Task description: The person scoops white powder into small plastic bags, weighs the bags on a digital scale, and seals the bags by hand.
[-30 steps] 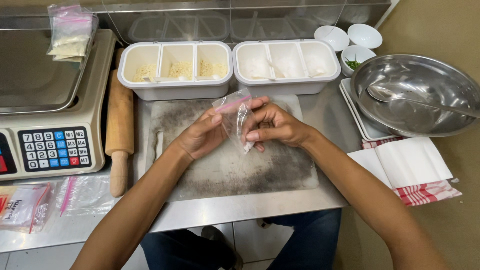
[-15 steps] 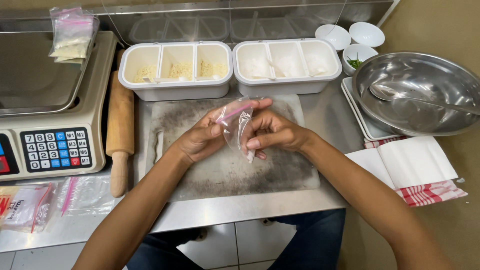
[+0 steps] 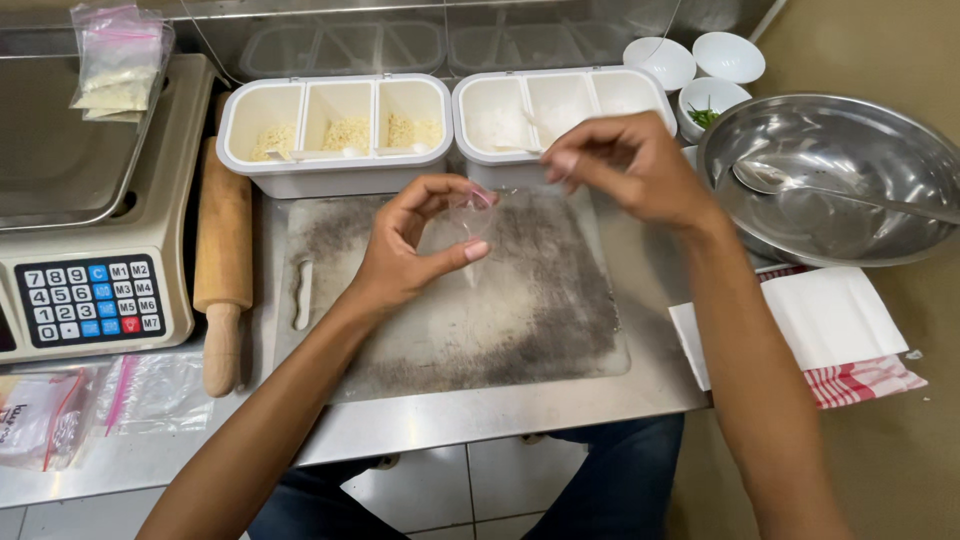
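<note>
1 small clear bag (image 3: 462, 222) in the left hand (image 3: 415, 248), held over the grey board (image 3: 450, 330).
Left grip grasping the bag between thumb and fingers; right hand (image 3: 625, 165) at 2 o'clock from it, fingertips clenched together, can't tell if anything is in them. 2 white three-compartment trays (image 3: 335, 178) at 12, 3 white bowls (image 3: 665, 60) and 1 steel bowl (image 3: 850, 235) toward 2–3, 1 rolling pin (image 3: 222, 262) and 1 scale (image 3: 90, 300) at 9, all on the steel surface (image 3: 500, 415).

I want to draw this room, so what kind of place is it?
Probably a small food-prep kitchen or food stall: a weighing scale, a wooden rolling pin, white ingredient boxes and a steel bowl sit on a metal counter.
</note>
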